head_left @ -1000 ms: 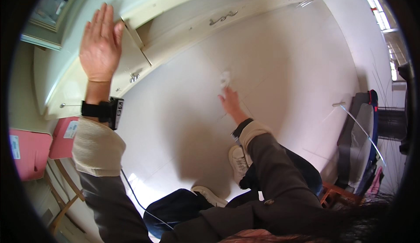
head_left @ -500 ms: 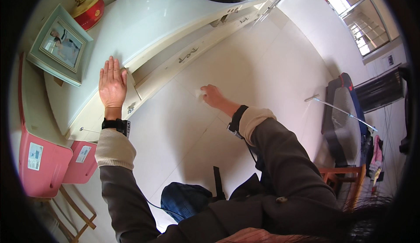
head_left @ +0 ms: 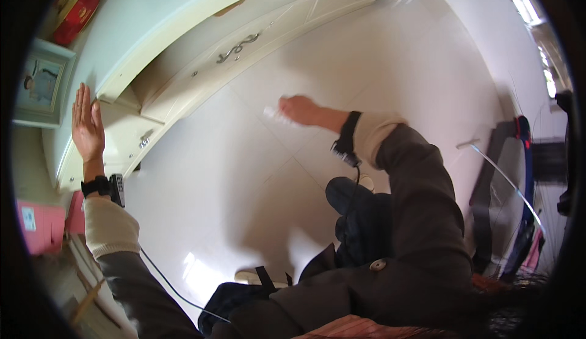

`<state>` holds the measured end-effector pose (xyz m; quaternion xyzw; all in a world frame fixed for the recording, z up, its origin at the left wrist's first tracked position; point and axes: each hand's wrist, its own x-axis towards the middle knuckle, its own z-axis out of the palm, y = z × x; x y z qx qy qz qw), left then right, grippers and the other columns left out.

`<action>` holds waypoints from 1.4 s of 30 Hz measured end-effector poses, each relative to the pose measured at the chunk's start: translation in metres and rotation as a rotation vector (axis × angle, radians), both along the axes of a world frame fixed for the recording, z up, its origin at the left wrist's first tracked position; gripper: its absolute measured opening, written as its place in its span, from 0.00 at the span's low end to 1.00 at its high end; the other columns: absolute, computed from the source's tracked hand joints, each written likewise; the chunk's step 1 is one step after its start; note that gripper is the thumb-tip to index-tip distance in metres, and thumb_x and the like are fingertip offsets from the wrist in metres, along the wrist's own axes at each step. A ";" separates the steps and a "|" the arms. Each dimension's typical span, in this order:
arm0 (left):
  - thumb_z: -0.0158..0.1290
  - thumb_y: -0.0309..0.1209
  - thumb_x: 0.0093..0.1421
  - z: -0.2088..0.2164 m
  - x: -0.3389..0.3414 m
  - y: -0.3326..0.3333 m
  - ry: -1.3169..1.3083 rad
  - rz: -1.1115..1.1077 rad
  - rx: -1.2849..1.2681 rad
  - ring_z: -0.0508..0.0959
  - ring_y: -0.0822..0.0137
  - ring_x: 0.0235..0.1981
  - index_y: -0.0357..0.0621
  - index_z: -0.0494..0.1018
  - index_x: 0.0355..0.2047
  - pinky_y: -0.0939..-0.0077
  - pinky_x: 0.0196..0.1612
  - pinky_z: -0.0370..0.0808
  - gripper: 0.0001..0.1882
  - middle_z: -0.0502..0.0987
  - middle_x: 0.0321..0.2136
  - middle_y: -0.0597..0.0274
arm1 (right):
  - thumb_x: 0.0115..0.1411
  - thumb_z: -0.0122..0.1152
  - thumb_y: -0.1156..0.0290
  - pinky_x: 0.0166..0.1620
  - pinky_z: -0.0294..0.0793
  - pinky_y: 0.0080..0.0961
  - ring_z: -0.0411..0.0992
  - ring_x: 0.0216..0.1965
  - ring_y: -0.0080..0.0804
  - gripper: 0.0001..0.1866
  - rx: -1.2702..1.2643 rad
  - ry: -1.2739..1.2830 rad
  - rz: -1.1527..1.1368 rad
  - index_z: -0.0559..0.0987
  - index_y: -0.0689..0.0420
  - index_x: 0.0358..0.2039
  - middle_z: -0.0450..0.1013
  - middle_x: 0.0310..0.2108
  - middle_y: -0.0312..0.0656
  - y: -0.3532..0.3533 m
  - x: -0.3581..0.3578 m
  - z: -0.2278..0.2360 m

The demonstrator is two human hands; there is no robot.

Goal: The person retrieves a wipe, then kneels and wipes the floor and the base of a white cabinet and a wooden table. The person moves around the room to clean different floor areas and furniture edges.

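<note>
Flat and stretched out, my left hand point(head_left: 88, 133) rests on the white top of the long curved cabinet point(head_left: 183, 3), near its front edge. Beside it stands a pale framed picture point(head_left: 65, 82). My right hand point(head_left: 299, 110) is in the air over the tiled floor, in front of the cabinet, with its fingers closed. A small white, soft-looking piece point(head_left: 272, 114) sticks out from them; blur hides whether it is tissue or cloth. Black straps with small devices circle both wrists.
Ornate metal handles point(head_left: 238, 47) stick out from the cabinet's front. A red and gold ornament point(head_left: 78, 14) stands on its top at far left. Pink boxes point(head_left: 44, 220) are below the left end. On the right, a long-handled floor tool point(head_left: 503, 177) leans across dark items.
The view has shifted, bringing the cabinet front nearer. My left hand stays flat on the cabinet top. My right hand's fingers have curled in, and the white piece shows more beyond them.
</note>
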<state>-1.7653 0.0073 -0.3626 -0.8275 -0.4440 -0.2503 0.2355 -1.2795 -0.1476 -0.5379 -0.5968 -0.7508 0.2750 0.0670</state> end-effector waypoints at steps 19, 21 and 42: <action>0.36 0.51 0.65 0.011 0.263 0.034 0.031 0.329 -0.112 0.53 0.53 0.64 0.47 0.56 0.62 0.54 0.64 0.47 0.30 0.57 0.62 0.55 | 0.50 0.59 0.50 0.62 0.49 0.45 0.51 0.63 0.42 0.33 0.413 0.144 0.407 0.68 0.53 0.54 0.57 0.60 0.42 -0.106 -0.022 -0.136; 0.35 0.52 0.65 0.005 0.263 0.037 0.050 0.296 -0.007 0.54 0.53 0.64 0.47 0.56 0.62 0.53 0.64 0.47 0.31 0.57 0.62 0.56 | 0.48 0.61 0.51 0.63 0.49 0.45 0.52 0.63 0.43 0.34 0.388 0.153 0.271 0.68 0.53 0.54 0.58 0.60 0.43 -0.082 0.012 -0.141; 0.53 0.51 0.52 0.052 0.272 0.050 0.353 0.133 -0.289 0.48 0.59 0.66 0.39 0.52 0.62 0.61 0.66 0.49 0.44 0.46 0.66 0.57 | 0.50 0.55 0.75 0.23 0.66 0.27 0.63 0.15 0.24 0.11 -0.407 -0.022 0.057 0.82 0.58 0.33 0.68 0.13 0.43 0.112 0.394 0.219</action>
